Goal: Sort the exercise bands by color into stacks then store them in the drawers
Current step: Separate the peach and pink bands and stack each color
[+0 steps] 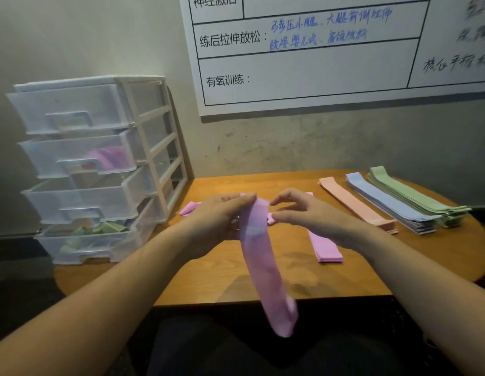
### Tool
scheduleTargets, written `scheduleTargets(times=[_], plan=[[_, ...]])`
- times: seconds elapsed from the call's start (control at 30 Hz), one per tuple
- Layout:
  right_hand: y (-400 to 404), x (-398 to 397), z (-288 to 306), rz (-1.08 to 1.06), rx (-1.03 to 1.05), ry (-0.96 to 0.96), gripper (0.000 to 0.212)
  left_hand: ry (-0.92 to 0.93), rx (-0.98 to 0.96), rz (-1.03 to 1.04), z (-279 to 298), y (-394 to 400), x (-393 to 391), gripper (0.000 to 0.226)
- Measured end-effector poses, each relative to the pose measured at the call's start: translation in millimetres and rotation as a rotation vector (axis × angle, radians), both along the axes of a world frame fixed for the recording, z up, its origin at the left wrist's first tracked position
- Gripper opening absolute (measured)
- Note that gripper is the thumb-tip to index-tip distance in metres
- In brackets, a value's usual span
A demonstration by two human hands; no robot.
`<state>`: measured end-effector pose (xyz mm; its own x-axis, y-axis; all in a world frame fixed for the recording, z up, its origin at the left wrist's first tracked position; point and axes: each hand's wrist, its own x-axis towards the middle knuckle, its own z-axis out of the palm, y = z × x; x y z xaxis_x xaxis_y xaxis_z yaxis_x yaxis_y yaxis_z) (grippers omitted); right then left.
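The pink band (265, 267) is a long, flat fabric loop. Its top end is pinched in the left hand (219, 221), at the fingertips, and the rest hangs down past the near table edge, curving slightly rightward. The right hand (306, 213) hovers just right of the grip, fingers loosely curled, apparently off the band.

Behind the grip, further pink bands lie partly hidden. Right of and below it lies a flat pink stack (324, 246). Farther right, side by side and angled, lie a peach stack (355, 204), a blue stack (390, 206) and a green stack (417, 196).

Left of the grip stands the clear drawer unit (97, 164) with all four drawers pulled out; the second holds pink bands, the bottom green ones.
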<state>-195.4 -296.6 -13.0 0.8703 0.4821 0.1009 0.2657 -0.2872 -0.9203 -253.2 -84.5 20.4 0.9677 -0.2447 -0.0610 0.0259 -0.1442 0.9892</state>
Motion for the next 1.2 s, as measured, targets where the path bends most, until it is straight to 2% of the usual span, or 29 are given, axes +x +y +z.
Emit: scheduleTargets(times=[0.07, 0.13, 0.27, 0.43, 0.57, 0.67, 0.77, 0.83, 0.9, 1.0, 1.13, 1.2], plan=[[3, -6, 2, -0.068, 0.179, -0.124, 0.016, 0.024, -0.077, 0.034, 5, -6, -2, 0.042], [4, -11, 6, -0.11, 0.238, -0.202, 0.02, 0.036, -0.149, 0.049, 9, -11, -3, 0.041], [7, -17, 12, -0.055, 0.213, -0.164, 0.019, -0.017, -0.175, 0.096, 12, -17, -2, 0.037], [11, -18, 11, -0.114, 0.185, -0.149, 0.017, -0.075, -0.123, 0.124, 9, -20, 1, 0.035], [9, -19, 12, -0.141, 0.248, -0.127, 0.011, -0.091, -0.132, 0.122, 9, -23, 1, 0.032], [7, -19, 14, -0.14, 0.284, -0.165, 0.002, -0.101, -0.07, 0.12, 9, -21, 2, 0.041], [3, -21, 21, -0.138, 0.297, -0.216, 0.007, -0.177, 0.067, 0.211, 6, -21, 6, 0.058], [1, -22, 29, -0.134, 0.288, -0.241, 0.011, -0.268, 0.092, 0.235, 5, -22, 8, 0.061], [0, -24, 36, -0.128, 0.302, -0.244, 0.006, -0.304, 0.054, 0.153, 6, -24, 9, 0.059], [-4, -26, 46, -0.127, 0.384, -0.221, 0.002, -0.359, 0.09, 0.069, 11, -31, 8, 0.066], [-12, -30, 58, -0.146, 0.436, -0.19, 0.004, -0.371, -0.013, 0.006, 25, -46, 2, 0.028], [-15, -30, 60, -0.166, 0.475, -0.14, 0.008, -0.332, -0.07, -0.012, 27, -52, 1, 0.026]])
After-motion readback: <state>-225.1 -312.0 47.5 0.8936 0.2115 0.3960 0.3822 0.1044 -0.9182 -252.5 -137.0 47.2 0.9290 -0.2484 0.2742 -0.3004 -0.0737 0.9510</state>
